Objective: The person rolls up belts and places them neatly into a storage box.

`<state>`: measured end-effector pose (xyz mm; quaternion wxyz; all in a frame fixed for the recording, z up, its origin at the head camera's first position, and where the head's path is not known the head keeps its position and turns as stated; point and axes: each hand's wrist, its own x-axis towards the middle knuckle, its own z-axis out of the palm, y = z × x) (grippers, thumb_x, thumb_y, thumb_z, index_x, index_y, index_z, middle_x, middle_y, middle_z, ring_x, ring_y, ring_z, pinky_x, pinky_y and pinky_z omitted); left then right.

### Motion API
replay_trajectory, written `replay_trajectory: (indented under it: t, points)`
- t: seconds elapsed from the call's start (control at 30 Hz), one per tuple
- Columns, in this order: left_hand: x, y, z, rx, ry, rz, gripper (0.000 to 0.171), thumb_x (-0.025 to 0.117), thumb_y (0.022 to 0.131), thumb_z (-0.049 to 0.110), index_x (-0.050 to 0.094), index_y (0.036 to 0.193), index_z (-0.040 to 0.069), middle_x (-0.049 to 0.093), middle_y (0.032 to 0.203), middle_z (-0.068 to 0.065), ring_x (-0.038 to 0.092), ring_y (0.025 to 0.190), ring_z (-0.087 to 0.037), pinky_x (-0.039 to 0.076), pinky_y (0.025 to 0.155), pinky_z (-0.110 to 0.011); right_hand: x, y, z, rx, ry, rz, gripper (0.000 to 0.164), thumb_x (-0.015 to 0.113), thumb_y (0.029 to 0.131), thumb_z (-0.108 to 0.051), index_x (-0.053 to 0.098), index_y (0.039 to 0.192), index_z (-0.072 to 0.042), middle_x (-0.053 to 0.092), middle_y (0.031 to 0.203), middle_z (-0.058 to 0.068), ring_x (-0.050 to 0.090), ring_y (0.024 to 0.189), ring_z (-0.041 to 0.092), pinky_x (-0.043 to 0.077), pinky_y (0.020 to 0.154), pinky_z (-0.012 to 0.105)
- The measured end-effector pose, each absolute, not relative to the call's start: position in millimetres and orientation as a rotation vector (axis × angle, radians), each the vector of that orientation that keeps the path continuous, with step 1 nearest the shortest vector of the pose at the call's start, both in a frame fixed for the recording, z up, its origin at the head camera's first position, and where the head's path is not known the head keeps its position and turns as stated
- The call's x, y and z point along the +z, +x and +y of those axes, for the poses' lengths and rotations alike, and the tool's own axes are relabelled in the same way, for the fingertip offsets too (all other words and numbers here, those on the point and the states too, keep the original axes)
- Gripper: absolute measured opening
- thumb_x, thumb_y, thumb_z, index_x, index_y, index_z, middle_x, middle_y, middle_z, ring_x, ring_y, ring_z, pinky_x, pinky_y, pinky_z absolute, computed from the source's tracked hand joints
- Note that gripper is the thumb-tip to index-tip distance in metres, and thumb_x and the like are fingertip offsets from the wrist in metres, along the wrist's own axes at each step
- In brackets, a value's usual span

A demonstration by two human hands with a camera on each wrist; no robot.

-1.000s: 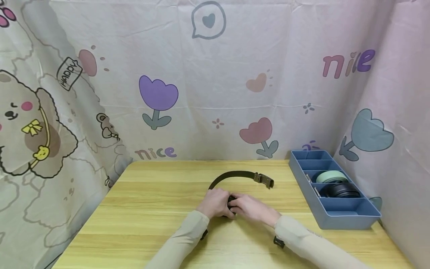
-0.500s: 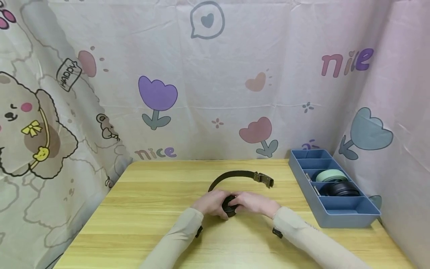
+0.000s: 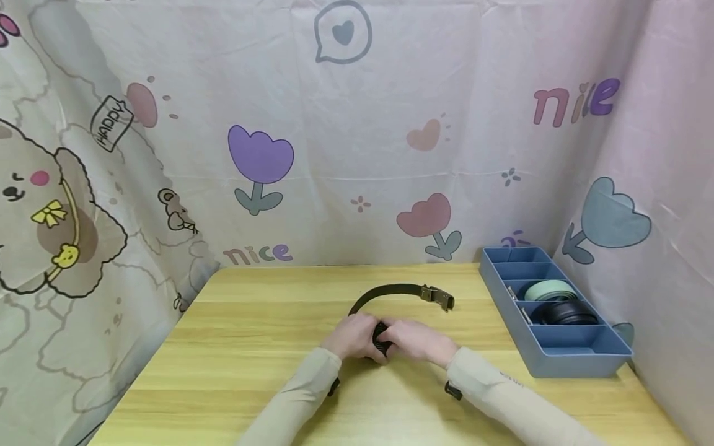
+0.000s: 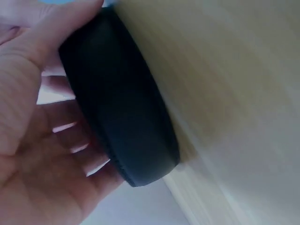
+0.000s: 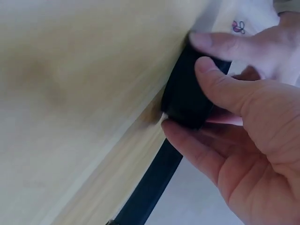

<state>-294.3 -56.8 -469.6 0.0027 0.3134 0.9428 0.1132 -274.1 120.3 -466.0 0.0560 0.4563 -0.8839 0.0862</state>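
Observation:
A black belt is partly wound into a coil (image 3: 380, 336) at the middle of the table, between both hands. My left hand (image 3: 352, 337) grips the coil's left side, thumb along its outer face, as the left wrist view shows. From the other side my right hand (image 3: 419, 342) pinches it with thumb and fingers; in the right wrist view the left thumb overlaps the coil's upper end. Behind the hands, the unrolled strap (image 3: 390, 288) curves away to a bronze-toned metal buckle (image 3: 439, 298) lying on the wood. The coil's underside is hidden by the fingers.
A blue divided organizer box (image 3: 510, 322) stands at the table's right. In its compartments sit a rolled light green belt (image 3: 549, 291) and a rolled black belt (image 3: 569, 314). A printed curtain (image 3: 346, 155) hangs behind the wooden table (image 3: 234, 359).
Half a second ago the hands shifted left and the coil's spiral side showed more. Now the left hand is back to the right and covers more of it. The buckle stays put.

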Motion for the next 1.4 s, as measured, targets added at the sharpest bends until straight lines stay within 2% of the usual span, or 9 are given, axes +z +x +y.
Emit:
replay_trajectory:
  t: [0.13, 0.23, 0.3, 0.5, 0.6, 0.87, 0.97, 1.2, 1.4]
  points:
    - [-462.3, -297.3, -59.5, 0.367, 1.011, 2.834, 0.052, 0.093, 0.059, 0.029, 0.065, 0.102, 0.022, 0.065, 0.097, 0.008, 0.058, 0.085, -0.007, 0.050, 0.079, -0.026, -462.2, -277.9, 122.0, 0.185, 1.415, -2.701, 0.016, 0.074, 0.083, -0.016, 0.072, 0.099, -0.017, 0.067, 0.103, 0.001, 0.064, 0.091, 0.010, 0.053, 0.081, 0.025]
    - [-460.4, -299.2, -60.9, 0.383, 0.991, 2.792, 0.056, 0.093, 0.059, 0.022, 0.065, 0.106, 0.021, 0.065, 0.100, 0.008, 0.058, 0.088, -0.007, 0.049, 0.082, -0.026, -461.6, -280.4, 123.6, 0.138, 1.409, -2.744, 0.022, 0.074, 0.084, -0.017, 0.073, 0.107, -0.017, 0.068, 0.108, 0.002, 0.065, 0.096, 0.011, 0.053, 0.083, 0.025]
    - [-460.9, -299.5, -61.4, 0.381, 0.976, 2.808, 0.053, 0.094, 0.058, 0.024, 0.066, 0.102, 0.021, 0.065, 0.095, 0.010, 0.057, 0.084, -0.006, 0.049, 0.079, -0.026, -461.7, -281.1, 124.3, 0.132, 1.402, -2.767, 0.023, 0.074, 0.084, -0.018, 0.073, 0.108, -0.018, 0.067, 0.109, 0.003, 0.064, 0.096, 0.011, 0.053, 0.083, 0.024]
    - [-466.3, -295.0, -54.2, 0.318, 0.958, 2.954, 0.044, 0.090, 0.054, 0.047, 0.064, 0.080, 0.024, 0.061, 0.077, 0.013, 0.051, 0.066, -0.005, 0.045, 0.062, -0.023, -460.6, -277.7, 121.8, 0.222, 1.357, -2.840, 0.013, 0.077, 0.083, -0.024, 0.068, 0.090, -0.017, 0.061, 0.096, -0.004, 0.053, 0.076, 0.002, 0.048, 0.070, 0.017]
    - [-466.5, -294.0, -51.8, 0.283, 0.995, 3.004, 0.044, 0.089, 0.054, 0.051, 0.063, 0.076, 0.022, 0.061, 0.074, 0.011, 0.050, 0.064, -0.006, 0.044, 0.059, -0.023, -460.9, -275.9, 123.1, 0.261, 1.357, -2.829, 0.011, 0.075, 0.084, -0.025, 0.069, 0.090, -0.017, 0.060, 0.099, -0.003, 0.052, 0.077, 0.002, 0.048, 0.071, 0.018]
    - [-462.8, -298.5, -57.7, 0.259, 1.198, 2.861, 0.055, 0.093, 0.059, 0.035, 0.064, 0.104, 0.022, 0.067, 0.100, 0.010, 0.058, 0.090, -0.004, 0.049, 0.084, -0.027, -459.3, -277.3, 127.9, 0.137, 1.372, -2.807, 0.012, 0.074, 0.085, -0.023, 0.071, 0.097, -0.022, 0.063, 0.099, -0.004, 0.056, 0.086, 0.005, 0.050, 0.078, 0.021]
    - [-463.6, -300.0, -59.5, 0.242, 1.218, 2.864, 0.053, 0.093, 0.057, 0.035, 0.065, 0.100, 0.022, 0.066, 0.095, 0.012, 0.057, 0.089, -0.005, 0.046, 0.085, -0.028, -459.9, -277.1, 127.8, 0.098, 1.363, -2.794, 0.018, 0.076, 0.084, -0.025, 0.071, 0.100, -0.021, 0.065, 0.099, -0.002, 0.058, 0.085, 0.006, 0.051, 0.076, 0.022]
    - [-466.8, -299.6, -60.5, 0.189, 1.120, 2.965, 0.052, 0.088, 0.052, 0.059, 0.068, 0.089, 0.027, 0.060, 0.077, 0.015, 0.048, 0.078, -0.010, 0.037, 0.077, -0.029, -466.8, -274.5, 124.0, 0.202, 1.337, -2.755, 0.021, 0.072, 0.087, -0.034, 0.066, 0.100, -0.018, 0.060, 0.099, -0.001, 0.053, 0.081, 0.006, 0.048, 0.071, 0.021]
    - [-464.7, -299.4, -62.4, 0.190, 1.114, 2.908, 0.060, 0.092, 0.056, 0.044, 0.069, 0.107, 0.024, 0.068, 0.094, 0.012, 0.053, 0.087, -0.012, 0.039, 0.084, -0.031, -465.1, -277.9, 126.7, 0.131, 1.388, -2.745, 0.019, 0.073, 0.087, -0.025, 0.071, 0.105, -0.018, 0.064, 0.110, 0.006, 0.062, 0.093, 0.013, 0.053, 0.080, 0.027]
